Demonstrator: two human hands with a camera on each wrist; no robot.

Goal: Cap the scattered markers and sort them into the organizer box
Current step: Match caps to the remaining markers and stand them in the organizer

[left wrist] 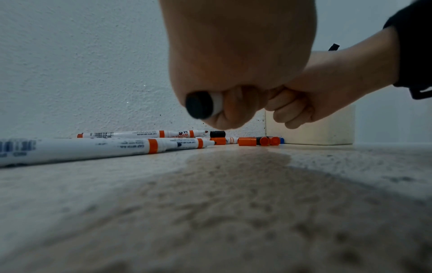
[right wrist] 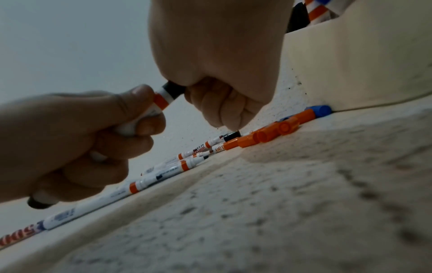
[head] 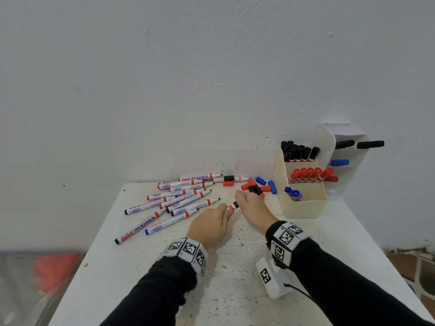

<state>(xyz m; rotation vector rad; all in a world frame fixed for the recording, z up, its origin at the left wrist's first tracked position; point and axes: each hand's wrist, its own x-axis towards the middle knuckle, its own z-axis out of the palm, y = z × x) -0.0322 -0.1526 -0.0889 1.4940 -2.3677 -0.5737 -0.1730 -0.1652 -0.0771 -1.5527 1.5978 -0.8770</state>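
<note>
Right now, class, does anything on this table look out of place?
Yes. Uncapped markers lie scattered on the table, loose caps beside the organizer box; dark ink specks dot the wall's base.

A white speckled tabletop (head: 235,290) stands against a plain, pale, rough-textured wall (head: 188,78); reddish brick floor (head: 421,274) shows beyond its right edge.

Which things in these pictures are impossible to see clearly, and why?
- Marker tip: all views, covered by the black cap and right hand.
- Marker barrel print: wrapped by the left hand.
- Cap seating: head view, too small.
- Organizer back slots: head view, markers hide their depth.
</note>
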